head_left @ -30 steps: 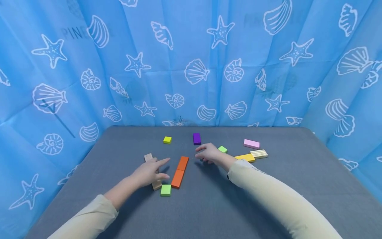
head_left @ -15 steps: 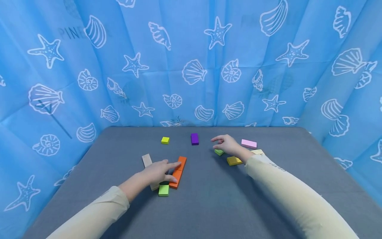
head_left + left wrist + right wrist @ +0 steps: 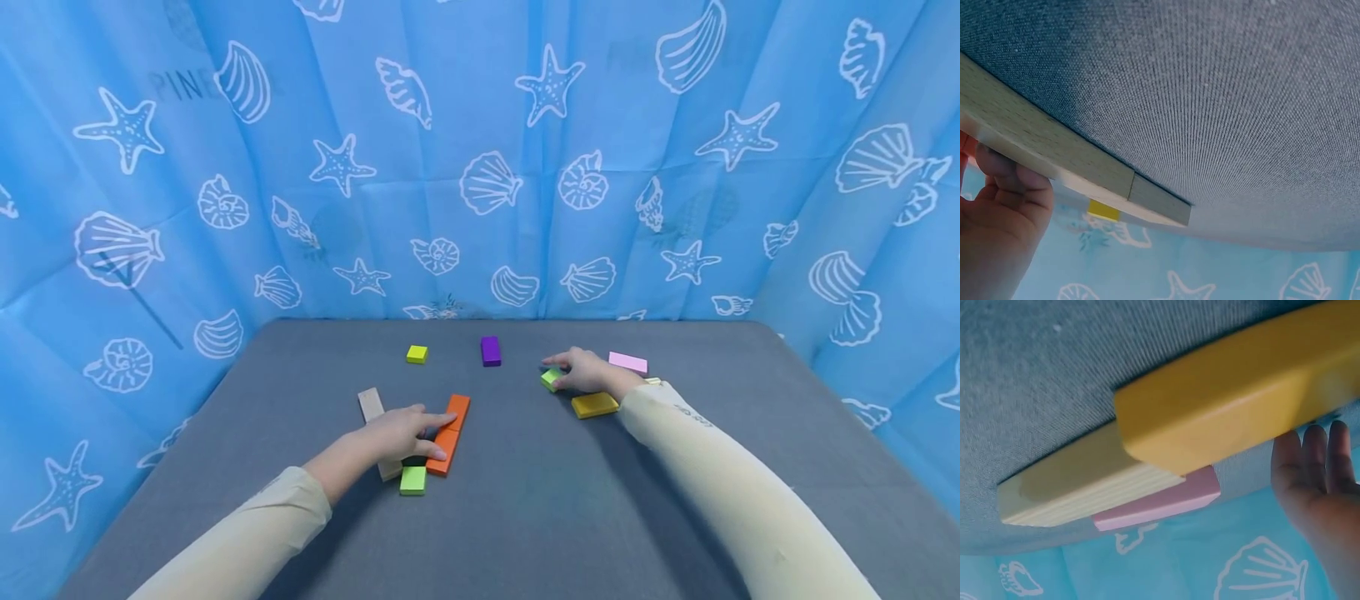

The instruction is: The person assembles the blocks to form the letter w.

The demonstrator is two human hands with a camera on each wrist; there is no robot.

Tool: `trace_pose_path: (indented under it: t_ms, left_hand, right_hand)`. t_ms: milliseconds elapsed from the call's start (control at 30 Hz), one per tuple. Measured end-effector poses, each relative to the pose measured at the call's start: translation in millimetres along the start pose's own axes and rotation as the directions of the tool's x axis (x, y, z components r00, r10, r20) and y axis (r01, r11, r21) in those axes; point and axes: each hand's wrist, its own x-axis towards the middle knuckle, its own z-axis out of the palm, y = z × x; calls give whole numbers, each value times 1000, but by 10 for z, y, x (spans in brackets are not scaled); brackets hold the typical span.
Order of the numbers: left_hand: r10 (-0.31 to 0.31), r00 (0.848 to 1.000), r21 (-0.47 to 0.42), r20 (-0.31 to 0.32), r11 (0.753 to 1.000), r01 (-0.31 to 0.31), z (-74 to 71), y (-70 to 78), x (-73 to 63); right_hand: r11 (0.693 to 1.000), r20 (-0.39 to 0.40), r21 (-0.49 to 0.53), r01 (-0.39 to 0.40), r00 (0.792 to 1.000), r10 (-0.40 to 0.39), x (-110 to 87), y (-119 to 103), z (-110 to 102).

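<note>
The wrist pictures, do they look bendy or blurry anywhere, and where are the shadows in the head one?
Left wrist view: the long wooden block bows a little; right wrist view: the orange-yellow block looks curved too, and the fingers look dim and a bit soft; head view: dark shadows fall on the grey table beside the left sleeve and right sleeve.

Left sleeve (image 3: 240, 533) is a plain pale cream, with a wide cuff (image 3: 303, 500) that's kinda creased and stops short of the bare left hand (image 3: 397, 435). Right sleeve (image 3: 727, 492) is the same cream colour, but it's got some small dark print (image 3: 692, 415) running along near the end, way too tiny to read tbh. Right hand (image 3: 588, 372) is bare too.
</note>
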Motion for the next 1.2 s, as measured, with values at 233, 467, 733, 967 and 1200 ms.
trace_pose_path:
  t_ms: [233, 467, 733, 967, 1200]
  left_hand:
    - [16, 1000, 12, -17, 1000, -16, 4, -8, 27]
    - [11, 1000, 6, -4, 1000, -11, -4, -1, 28]
    - [-1, 1000, -1, 3, 1000, 1, -5, 7, -12]
    - [-4, 1000, 0, 6, 1000, 4, -15, 18, -42]
    - [-9, 1000, 8, 3, 1000, 9, -15, 28, -47]
  right_hand:
    - [999, -48, 33, 19, 999, -18, -14, -23, 2]
    - [988, -128, 147, 41, 992, -22, -75, -75, 30]
    - [877, -95, 478, -48, 990, 106, -118, -252, 70]
    - [761, -10, 631, -149, 980, 200, -77, -386, 144]
    - [744, 7, 643, -184, 972, 235, 5, -530, 244]
